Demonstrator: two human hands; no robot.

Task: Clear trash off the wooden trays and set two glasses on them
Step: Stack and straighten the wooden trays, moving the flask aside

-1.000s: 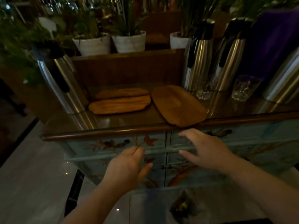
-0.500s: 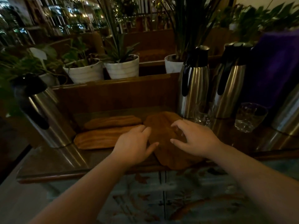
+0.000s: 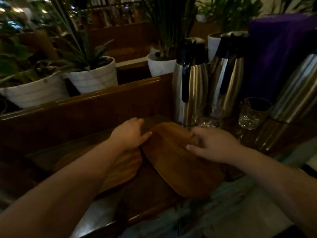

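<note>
Fingers of the left hand [image 3: 130, 134] are lying loosely spread, gripping nothing, at the far left edge of the angled oval brown wooden tray [image 3: 178, 162]. Fingers of the right hand [image 3: 212, 146] are curling over that tray's far right part, thumb extended; whether they are pinching anything cannot be told in the dim, blurred view. A second, elongated wooden tray [image 3: 123, 170] is lying just left of the first, partly hidden under the left forearm. Both trays are resting on the dark glossy wooden counter [image 3: 147, 191], and their visible surfaces are showing no contents. Two clear cut glasses are standing on the counter to the right: one taller glass [image 3: 252, 112] near a thermos, appearing empty, and one low glass [image 3: 208, 121] just beyond the right hand. Tall steel thermos jugs with black handles [image 3: 190, 86] are standing behind them. White ribbed pots [image 3: 94, 76] holding green plants are sitting on the ledge behind.
</note>
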